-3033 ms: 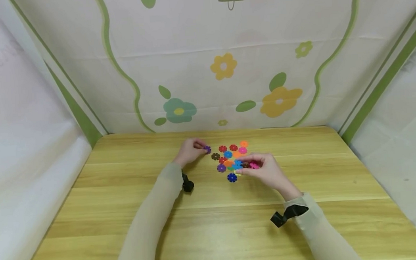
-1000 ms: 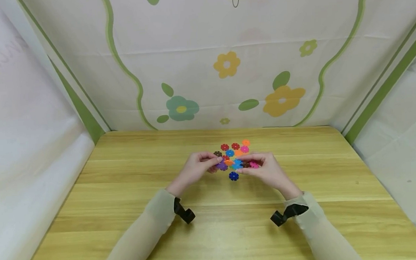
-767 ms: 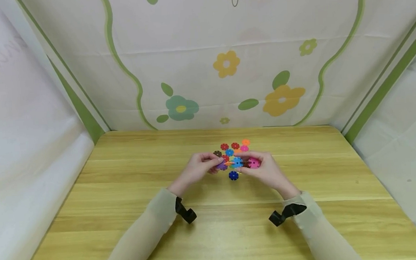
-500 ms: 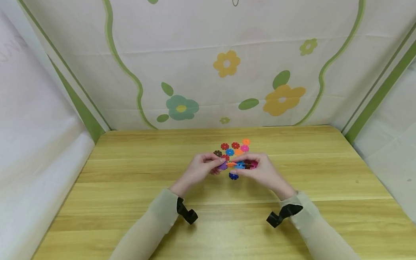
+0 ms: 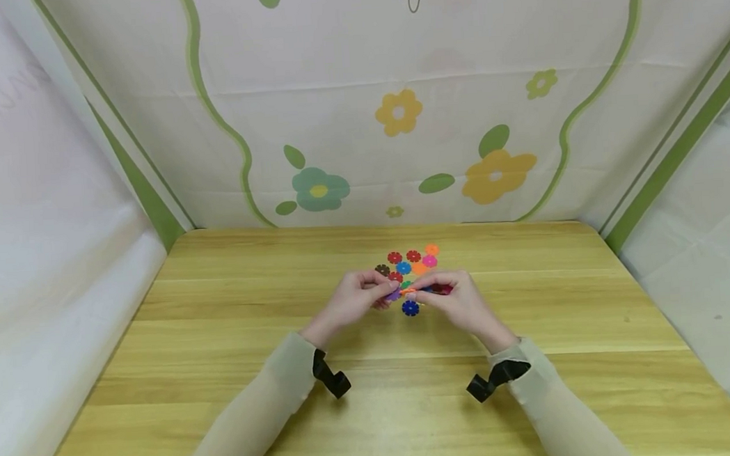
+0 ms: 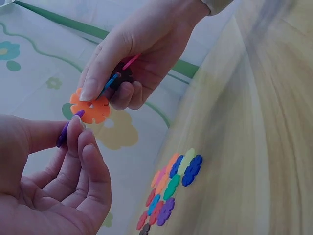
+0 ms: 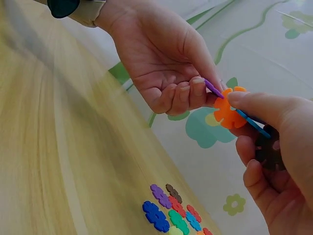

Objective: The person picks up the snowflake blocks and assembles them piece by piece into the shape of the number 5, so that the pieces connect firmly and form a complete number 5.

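Note:
My left hand [image 5: 357, 299] pinches a purple notched snowflake disc [image 6: 62, 134] between thumb and fingers. Facing it, my right hand [image 5: 460, 302] pinches an orange notched disc [image 6: 98, 111], thumb on its face. The purple disc's edge meets the orange disc's rim at a notch, the two set crosswise. Behind the orange one, a blue disc [image 7: 253, 123], a brown disc [image 7: 270, 149] and a pink disc [image 6: 131, 61] follow in a linked chain, partly hidden by my right fingers. Both hands are held above the table, close together.
Several loose discs lie flat under and beyond the hands, among them a dark blue disc [image 5: 410, 308], a red disc [image 5: 395, 257] and a green disc [image 7: 179, 222]. The wooden table [image 5: 376, 408] ends at a flower-printed cloth [image 5: 330, 63] behind, with cloth at both sides.
My left hand has come right and nearer with the purple disc, up to the chain. My right hand has shifted its grip onto the orange disc and turned the chain, now mostly hidden from above.

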`<state>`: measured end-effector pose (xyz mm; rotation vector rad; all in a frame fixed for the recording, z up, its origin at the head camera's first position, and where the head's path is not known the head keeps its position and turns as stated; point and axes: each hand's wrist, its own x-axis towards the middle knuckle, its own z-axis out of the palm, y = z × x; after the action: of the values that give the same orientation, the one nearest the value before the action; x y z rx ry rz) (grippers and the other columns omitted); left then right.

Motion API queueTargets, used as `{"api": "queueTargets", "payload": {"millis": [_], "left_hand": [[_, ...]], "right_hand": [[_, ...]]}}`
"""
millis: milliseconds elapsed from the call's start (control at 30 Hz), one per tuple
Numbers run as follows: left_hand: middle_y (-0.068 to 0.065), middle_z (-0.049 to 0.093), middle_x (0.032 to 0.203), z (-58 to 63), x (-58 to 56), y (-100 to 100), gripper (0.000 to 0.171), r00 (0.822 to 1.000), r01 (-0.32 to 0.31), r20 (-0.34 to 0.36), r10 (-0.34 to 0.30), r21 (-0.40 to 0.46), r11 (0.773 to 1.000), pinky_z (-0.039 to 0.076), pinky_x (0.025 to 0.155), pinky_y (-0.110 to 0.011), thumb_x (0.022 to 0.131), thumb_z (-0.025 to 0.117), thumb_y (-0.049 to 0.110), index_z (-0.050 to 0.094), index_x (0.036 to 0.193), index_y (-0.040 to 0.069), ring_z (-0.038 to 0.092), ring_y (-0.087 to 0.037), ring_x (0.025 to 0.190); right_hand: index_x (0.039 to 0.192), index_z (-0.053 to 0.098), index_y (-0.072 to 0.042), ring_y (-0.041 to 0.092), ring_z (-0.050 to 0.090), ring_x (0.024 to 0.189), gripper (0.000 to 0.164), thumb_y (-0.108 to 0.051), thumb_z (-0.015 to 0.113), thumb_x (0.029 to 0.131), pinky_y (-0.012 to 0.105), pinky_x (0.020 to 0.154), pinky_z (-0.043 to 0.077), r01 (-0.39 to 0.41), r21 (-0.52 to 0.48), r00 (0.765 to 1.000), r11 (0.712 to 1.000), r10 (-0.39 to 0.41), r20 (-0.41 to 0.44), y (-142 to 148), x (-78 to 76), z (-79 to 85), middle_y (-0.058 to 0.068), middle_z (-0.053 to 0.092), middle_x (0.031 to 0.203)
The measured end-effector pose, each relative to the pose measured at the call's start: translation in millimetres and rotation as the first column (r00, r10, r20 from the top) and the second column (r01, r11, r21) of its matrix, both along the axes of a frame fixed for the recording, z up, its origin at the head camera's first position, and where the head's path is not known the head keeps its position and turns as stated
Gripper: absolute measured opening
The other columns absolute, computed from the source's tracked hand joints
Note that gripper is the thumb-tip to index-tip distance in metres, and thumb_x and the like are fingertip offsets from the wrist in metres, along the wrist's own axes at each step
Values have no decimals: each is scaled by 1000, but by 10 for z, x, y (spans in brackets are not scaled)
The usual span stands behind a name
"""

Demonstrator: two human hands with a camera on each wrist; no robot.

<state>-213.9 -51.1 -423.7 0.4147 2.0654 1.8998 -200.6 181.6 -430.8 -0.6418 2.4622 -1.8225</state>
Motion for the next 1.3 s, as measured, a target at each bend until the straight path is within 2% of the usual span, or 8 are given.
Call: {"api": "queueTargets", "payload": {"millis": [167,400,500,700,833,1000,1167,1300], "left_hand": [[-20,72,95,-16,23,17,20,999,-23,46,22,32,999,55,90,-56,101,68,17,71,100,-3,68,-26,80],[-14,71,92,-15,47,66,24,993,-42,118,30,102,994,50,95,-61,101,68,24,71,100,0,63,-48,98],[-12,70,91,-11,48,84,26,993,-49,113,38,101,994,50,95,-60,100,69,27,71,99,1,63,-47,97],[-20,70,95,-6,39,79,24,993,-44,113,32,103,994,52,94,-58,100,69,24,71,99,0,64,-46,94],[-17,71,94,-8,20,59,25,995,-35,100,24,108,994,53,93,-57,101,68,25,71,101,0,65,-43,92],[-13,72,93,-15,-5,22,24,994,-55,99,43,120,991,50,95,-61,102,66,24,71,103,0,65,-46,94],[-21,70,99,6,-16,-15,29,991,-88,109,74,127,988,51,95,-59,102,66,24,68,108,-4,67,-25,82],[-27,67,104,21,-17,-37,35,990,-90,118,74,136,987,52,94,-56,103,65,23,64,111,-11,67,-23,82]], "right_hand": [[99,80,-8,27,69,87,8,-13,77,94,43,74,60,11,-11,1000,1000,-11,-8,-15,21,19,6,74,100],[99,80,-7,39,68,88,10,-15,77,93,40,73,60,42,-54,999,998,-43,-20,-36,22,7,7,74,99],[99,80,-7,40,68,87,10,-13,77,93,39,71,60,49,-65,998,997,-51,-31,-35,16,7,8,74,98],[100,80,-12,32,67,84,9,-17,79,92,41,68,58,40,-26,998,999,-41,-37,-14,11,6,5,74,98],[102,80,-15,30,65,79,14,-20,82,89,31,62,55,43,-12,998,999,-44,-33,-6,-3,6,4,74,97],[113,77,-14,28,68,93,30,-21,86,86,30,75,58,45,-6,999,999,-45,1,13,0,28,3,73,107],[124,72,-11,26,67,104,44,-23,87,85,31,83,58,60,-12,997,998,-59,44,69,-7,38,4,70,119],[127,70,-5,25,66,106,47,-20,86,85,29,84,57,62,-13,997,998,-61,39,97,-15,51,5,69,123]]}}
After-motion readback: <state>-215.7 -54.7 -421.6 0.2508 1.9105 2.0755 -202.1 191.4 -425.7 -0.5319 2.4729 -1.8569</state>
